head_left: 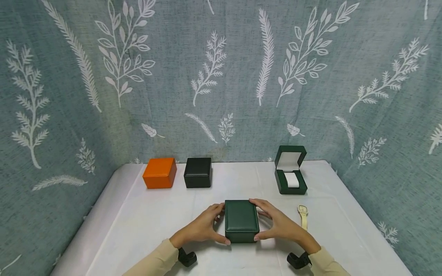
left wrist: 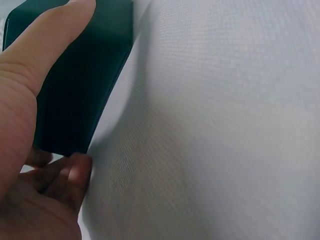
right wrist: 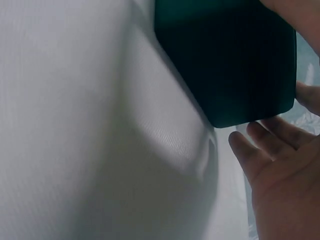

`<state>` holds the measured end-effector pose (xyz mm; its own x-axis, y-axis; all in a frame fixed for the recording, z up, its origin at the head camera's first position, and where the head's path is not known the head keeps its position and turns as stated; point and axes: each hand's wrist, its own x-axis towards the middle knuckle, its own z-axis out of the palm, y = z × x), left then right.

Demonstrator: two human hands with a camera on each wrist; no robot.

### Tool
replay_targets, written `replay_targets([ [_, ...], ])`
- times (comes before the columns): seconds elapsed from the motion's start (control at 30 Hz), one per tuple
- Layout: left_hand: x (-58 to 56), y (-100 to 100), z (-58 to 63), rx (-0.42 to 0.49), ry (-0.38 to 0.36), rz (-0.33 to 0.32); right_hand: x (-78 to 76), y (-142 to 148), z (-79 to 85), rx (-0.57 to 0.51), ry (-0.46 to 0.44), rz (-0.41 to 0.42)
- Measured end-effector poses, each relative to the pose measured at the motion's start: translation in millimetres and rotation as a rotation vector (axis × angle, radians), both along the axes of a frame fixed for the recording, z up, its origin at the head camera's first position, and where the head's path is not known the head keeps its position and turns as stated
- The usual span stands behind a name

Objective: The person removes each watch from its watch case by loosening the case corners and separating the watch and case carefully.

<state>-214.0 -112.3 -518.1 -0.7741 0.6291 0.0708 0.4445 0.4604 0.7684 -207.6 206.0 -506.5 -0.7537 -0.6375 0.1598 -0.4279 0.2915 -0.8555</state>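
Note:
A closed dark green watch box (head_left: 241, 216) sits at the front middle of the white table, between both hands. My left hand (head_left: 202, 226) holds its left side, thumb at the near corner and fingers towards the far end. On the other side my right hand (head_left: 277, 222) grips it, thumb at the near right corner and a finger at the far top corner. In the left wrist view, the thumb lies along the side of the green watch box (left wrist: 82, 85). The right wrist view has fingertips at the far end of the green watch box (right wrist: 235, 65).
An orange box (head_left: 159, 173) and a black box (head_left: 198, 173) stand closed at the back left. Farther right is an open green watch box (head_left: 281, 186) with a white cushion (head_left: 291, 179). A gold-coloured wristwatch (head_left: 303, 214) lies beyond my right forearm. A patterned curtain (head_left: 238, 115) hangs behind the table.

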Motion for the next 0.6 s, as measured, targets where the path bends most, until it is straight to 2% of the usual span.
replay_targets([
  [0.17,-0.8,0.6,2.0,-0.012,-0.003,0.007,-2.0,0.0,1.2,0.025,0.049,-0.001],
  [0.43,-0.1,1.2,2.1,-0.004,0.002,0.025,-5.0,0.3,-1.7,0.096,0.2,-0.043],
  [0.6,-0.5,1.7,1.0,0.014,0.006,0.018,-7.3,-0.3,-0.3,0.089,0.2,-0.051],
])
